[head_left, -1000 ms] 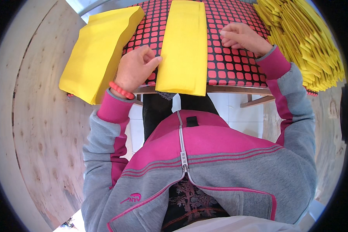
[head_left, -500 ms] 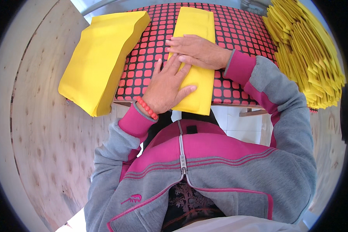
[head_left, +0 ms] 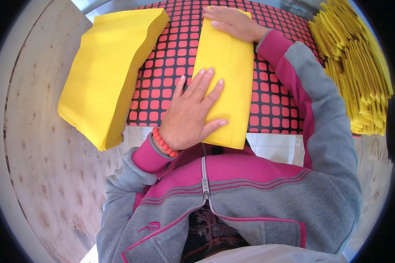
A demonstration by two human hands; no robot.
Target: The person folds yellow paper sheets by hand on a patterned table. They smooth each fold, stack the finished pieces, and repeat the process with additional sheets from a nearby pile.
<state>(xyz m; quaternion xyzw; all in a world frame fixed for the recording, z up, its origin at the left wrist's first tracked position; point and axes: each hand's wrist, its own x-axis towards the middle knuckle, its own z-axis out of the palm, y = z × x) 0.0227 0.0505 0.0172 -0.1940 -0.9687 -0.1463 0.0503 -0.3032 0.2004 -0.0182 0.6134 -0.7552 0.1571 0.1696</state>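
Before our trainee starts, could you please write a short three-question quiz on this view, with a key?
1. Which hand rests nearer the far end of the long yellow piece?
2. True or false: the left hand has a red beaded bracelet at its wrist.
3. The layered yellow pile is at which side of the picture: A left, B centre, C right?

Key: 1. The right hand. 2. True. 3. C.

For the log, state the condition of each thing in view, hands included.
Left hand, spread open, partly on the yellow strip
Right hand, open across the strip's far end
Yellow strip, flat, near end overhanging the table
Left yellow stack, layered, wavy-edged
Right yellow pile, layered, overlapping
Jacket, partly zipped
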